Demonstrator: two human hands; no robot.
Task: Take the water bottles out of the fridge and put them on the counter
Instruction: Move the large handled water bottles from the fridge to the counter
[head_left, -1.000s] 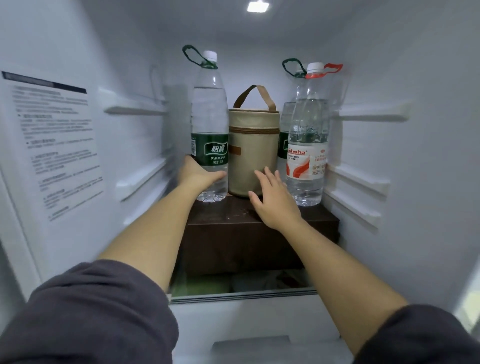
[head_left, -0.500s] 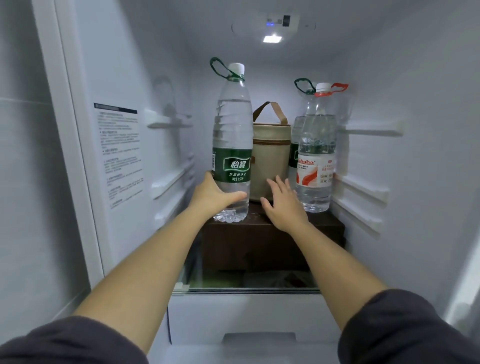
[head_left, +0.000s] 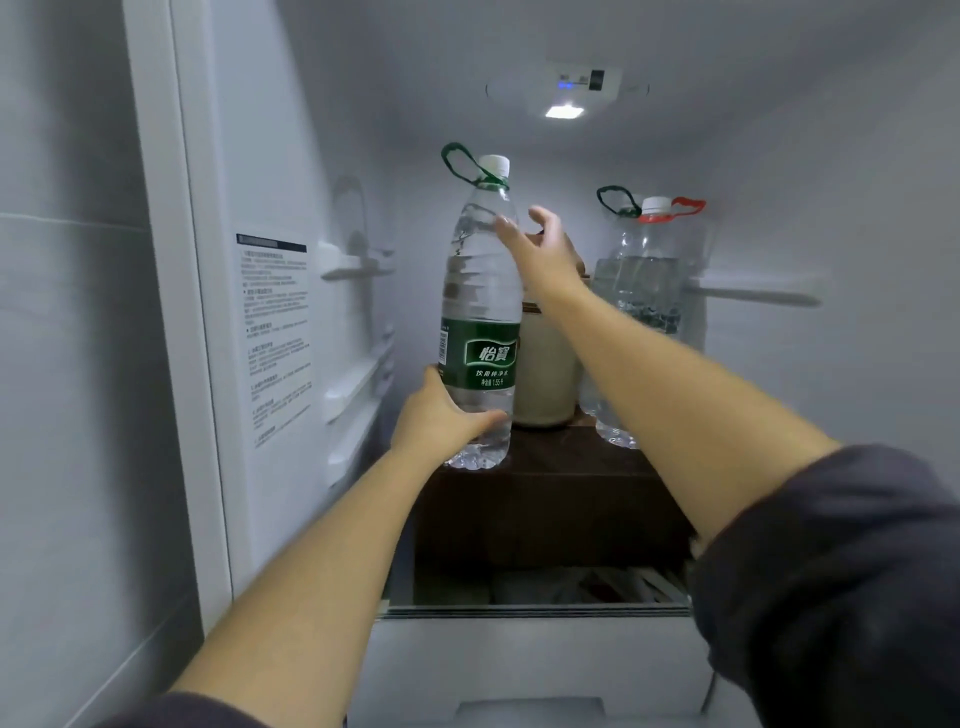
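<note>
Brown box (head_left: 545, 499) is the reference: at its front left corner the left hand (head_left: 441, 415) wraps the base of the green-label bottle (head_left: 480, 322), upright, can't tell if it's off the box yet. Above the box the right hand (head_left: 545, 249) is spread wide by that bottle's shoulder, gripping nothing. Back on the box's right side looks like two more bottles (head_left: 644, 291), so I'd call this barely started, everything's inside the fridge (head_left: 831, 364) and no counter in view.
</note>
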